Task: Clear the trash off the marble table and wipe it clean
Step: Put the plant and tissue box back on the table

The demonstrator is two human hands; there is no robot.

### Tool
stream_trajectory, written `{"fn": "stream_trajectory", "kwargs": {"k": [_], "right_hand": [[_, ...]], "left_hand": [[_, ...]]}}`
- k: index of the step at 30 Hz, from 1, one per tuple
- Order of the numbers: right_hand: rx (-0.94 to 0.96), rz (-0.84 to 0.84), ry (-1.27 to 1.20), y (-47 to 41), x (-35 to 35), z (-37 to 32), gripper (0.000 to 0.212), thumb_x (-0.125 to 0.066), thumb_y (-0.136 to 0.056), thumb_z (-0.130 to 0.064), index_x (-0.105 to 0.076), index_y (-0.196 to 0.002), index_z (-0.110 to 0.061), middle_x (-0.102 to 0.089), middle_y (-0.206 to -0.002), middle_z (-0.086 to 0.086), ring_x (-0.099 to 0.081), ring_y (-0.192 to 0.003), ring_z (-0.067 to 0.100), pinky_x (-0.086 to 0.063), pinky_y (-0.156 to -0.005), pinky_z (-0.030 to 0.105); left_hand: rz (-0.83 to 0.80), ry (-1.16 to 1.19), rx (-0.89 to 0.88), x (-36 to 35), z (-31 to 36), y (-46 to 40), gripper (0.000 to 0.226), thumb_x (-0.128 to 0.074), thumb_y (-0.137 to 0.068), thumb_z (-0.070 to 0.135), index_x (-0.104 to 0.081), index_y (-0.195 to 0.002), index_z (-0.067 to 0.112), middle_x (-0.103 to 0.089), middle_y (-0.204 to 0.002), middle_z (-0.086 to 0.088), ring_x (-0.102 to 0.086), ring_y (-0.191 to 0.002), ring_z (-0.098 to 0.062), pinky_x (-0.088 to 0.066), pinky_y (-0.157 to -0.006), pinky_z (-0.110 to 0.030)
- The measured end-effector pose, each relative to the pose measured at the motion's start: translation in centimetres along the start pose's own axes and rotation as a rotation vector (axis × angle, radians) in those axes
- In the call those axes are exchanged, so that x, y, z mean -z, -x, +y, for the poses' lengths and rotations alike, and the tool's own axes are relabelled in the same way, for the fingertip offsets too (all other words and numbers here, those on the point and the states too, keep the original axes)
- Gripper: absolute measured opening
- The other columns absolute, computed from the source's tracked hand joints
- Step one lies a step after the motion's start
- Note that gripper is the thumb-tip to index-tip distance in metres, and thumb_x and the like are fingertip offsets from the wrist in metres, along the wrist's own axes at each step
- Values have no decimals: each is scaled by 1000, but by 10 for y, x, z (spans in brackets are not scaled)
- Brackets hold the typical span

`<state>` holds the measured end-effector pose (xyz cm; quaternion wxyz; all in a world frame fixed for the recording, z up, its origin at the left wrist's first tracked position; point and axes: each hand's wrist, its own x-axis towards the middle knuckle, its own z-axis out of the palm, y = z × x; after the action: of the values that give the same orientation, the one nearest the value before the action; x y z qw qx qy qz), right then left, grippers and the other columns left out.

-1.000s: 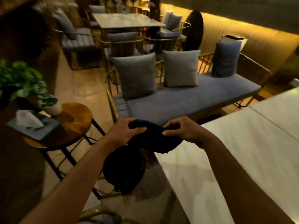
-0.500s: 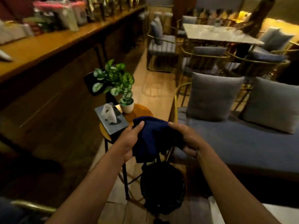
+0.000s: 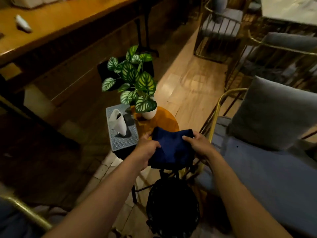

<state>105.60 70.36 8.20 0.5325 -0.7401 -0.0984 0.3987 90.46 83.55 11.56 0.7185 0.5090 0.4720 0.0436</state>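
Your left hand [image 3: 147, 148] and right hand [image 3: 199, 143] each grip dark blue cloth [image 3: 171, 147], held over round side bench [image 3: 163, 122]. Marble table out of view; wiping progress unclear.

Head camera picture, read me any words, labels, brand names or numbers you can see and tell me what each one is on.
No readable text anywhere in this view.
Tissue box: patterned top, no lettering visible.
White plant pot: plain.
Dark blue cloth, held by the left hand and right hand: no tag or print shows.
Pale things on the wooden counter: too blurred to read.
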Motion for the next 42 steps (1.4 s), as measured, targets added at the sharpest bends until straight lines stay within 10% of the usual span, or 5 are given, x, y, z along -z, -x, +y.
{"fn": "stream_trajectory", "kwargs": {"k": [7, 11, 25, 36, 42], "right_hand": [[59, -17, 141, -83, -6, -8, 19, -63, -94, -8, -64, -108, -19, -70, -105, 4, -68, -95, 19, -59, -83, 38], [43, -37, 146, -113, -18, -10, 25, -59, -93, 0, -61, -110, -19, -69, -104, 7, -66, -86, 14, -59, -73, 31], [414, -16, 1212, -107, -46, 48, 56, -54, -94, -49, -45, -146, -31, -40, -154, 1, -37, -139, 26, -42, -104, 47], [488, -22, 988, -82, -69, 35, 47, -47, -102, -42, -47, -147, -28, -40, -156, 1, -35, -142, 27, -41, -107, 45], [440, -60, 666, -56, -130, 16, 53, -49, -100, -49, -57, -139, -15, -58, -140, 10, -54, -128, 32, -44, -99, 35]], "left_hand": [[428, -75, -120, -35, -2, -67, 33, -46, -95, 1, -52, -123, 17, -55, -132, -11, -51, -127, -35, -47, -92, -34], [504, -344, -195, -33, -6, -85, 69, -48, -90, 2, -34, -150, 31, -45, -147, -6, -46, -133, -28, -37, -111, -42], [-46, -1609, -72, -28, -58, -80, 81, -49, -100, 20, 6, -160, 17, 12, -166, -14, 2, -152, -39, -21, -120, -48], [476, -1198, -775, 14, -50, -18, 47, -53, -94, 34, -51, -141, 24, -47, -138, -5, -45, -127, -26, -43, -101, -41], [805, -720, -303, 75, -54, -21, 71, -44, -100, 51, -12, -159, 27, -23, -161, -7, -24, -146, -29, -32, -114, -49]]}}
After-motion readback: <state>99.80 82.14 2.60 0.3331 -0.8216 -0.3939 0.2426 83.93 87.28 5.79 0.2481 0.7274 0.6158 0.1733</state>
